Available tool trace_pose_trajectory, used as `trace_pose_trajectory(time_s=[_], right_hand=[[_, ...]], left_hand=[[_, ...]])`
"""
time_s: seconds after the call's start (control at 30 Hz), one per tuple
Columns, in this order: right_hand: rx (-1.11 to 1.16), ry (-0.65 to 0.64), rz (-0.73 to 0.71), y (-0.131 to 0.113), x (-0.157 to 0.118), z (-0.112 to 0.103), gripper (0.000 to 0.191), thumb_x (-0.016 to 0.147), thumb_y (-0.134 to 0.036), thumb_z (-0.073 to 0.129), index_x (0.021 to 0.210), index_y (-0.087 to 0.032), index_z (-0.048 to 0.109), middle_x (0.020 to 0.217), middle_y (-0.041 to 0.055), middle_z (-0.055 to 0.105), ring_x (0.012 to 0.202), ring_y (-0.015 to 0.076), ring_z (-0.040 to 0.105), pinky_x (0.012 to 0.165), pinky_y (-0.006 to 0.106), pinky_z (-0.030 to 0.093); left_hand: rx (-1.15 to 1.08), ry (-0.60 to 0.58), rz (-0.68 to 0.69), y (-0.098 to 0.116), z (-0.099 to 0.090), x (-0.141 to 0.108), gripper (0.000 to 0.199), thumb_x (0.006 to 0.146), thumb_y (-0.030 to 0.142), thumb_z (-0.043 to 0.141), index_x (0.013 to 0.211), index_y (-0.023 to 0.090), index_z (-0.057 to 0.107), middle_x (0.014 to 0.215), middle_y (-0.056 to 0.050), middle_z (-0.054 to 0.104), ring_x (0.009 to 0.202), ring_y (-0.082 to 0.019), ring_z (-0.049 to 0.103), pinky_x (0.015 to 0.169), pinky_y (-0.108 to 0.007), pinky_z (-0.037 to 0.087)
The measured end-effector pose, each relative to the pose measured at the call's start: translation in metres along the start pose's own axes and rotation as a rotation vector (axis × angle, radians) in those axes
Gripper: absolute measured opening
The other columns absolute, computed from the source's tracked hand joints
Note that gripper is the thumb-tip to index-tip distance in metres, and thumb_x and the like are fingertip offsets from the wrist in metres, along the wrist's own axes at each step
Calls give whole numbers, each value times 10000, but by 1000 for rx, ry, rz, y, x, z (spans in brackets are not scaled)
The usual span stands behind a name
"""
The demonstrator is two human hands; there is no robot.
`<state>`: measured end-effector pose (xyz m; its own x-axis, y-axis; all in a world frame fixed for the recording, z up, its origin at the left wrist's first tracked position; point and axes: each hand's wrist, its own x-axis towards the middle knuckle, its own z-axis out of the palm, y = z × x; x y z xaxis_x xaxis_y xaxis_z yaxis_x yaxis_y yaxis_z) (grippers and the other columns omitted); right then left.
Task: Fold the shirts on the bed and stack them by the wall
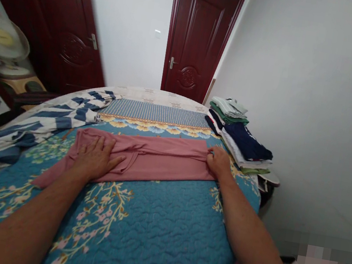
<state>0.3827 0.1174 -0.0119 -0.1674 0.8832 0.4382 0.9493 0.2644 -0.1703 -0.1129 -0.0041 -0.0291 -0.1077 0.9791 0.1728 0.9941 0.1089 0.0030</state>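
A pink garment [165,157], folded into a long strip, lies across the blue floral quilted cover [161,219]. It looks like a shirt, with one piece of it sticking out toward the lower left. My left hand [96,158] rests flat on its left part, fingers spread. At the garment's right end, my right hand [219,161] has its fingers closed on the far corner edge. The fingertips there are partly hidden by the hand.
Folded clothes [244,143] are stacked at the right edge by the wall. A blue-and-white checked cloth [53,118] lies loosely along the left. Beyond it stands an electric fan [2,37]. Two dark red doors [199,41] are at the back.
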Motion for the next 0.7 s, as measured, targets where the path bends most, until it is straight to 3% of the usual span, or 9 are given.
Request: trace_pose_trajectory(time_s=[0.13,0.27,0.37,0.53,0.7], right_hand=[[208,46,257,18,-1,-10,389,886,-163,476,1132,-193,776,1110,109,807,1107,283,709,1026,369,510],[481,-40,474,25,-2,-11,427,930,-225,444,1223,-161,748,840,69,798,716,231,733,771,331,563],[556,-92,454,21,-2,-6,408,972,-285,461,1233,-153,745,873,69,809,632,193,708,720,306,554],[371,-61,318,13,-2,-5,421,977,-348,592,1323,-163,743,1070,108,818,969,244,761,950,338,545],[236,-97,237,9,-6,-5,526,962,-365,661,1446,-161,676,1111,116,811,1073,271,743,1007,351,527]], left_hand=[[-20,-17,-14,-3,3,3,962,959,767,393,1676,128,428,1759,-259,333,1619,-502,276,1268,-707,204],[-8,-24,-19,-2,-1,3,949,959,751,393,1661,114,446,1743,-273,353,1606,-505,298,1260,-716,216],[18,-20,-7,-1,-2,3,949,961,758,366,1654,115,444,1727,-279,368,1581,-500,344,1250,-704,256],[18,7,23,-2,-2,3,926,963,758,345,1622,121,474,1687,-287,412,1534,-503,408,1215,-688,323],[-1,2,22,0,-5,3,929,963,746,347,1632,113,467,1694,-284,411,1570,-494,362,1226,-688,307]])
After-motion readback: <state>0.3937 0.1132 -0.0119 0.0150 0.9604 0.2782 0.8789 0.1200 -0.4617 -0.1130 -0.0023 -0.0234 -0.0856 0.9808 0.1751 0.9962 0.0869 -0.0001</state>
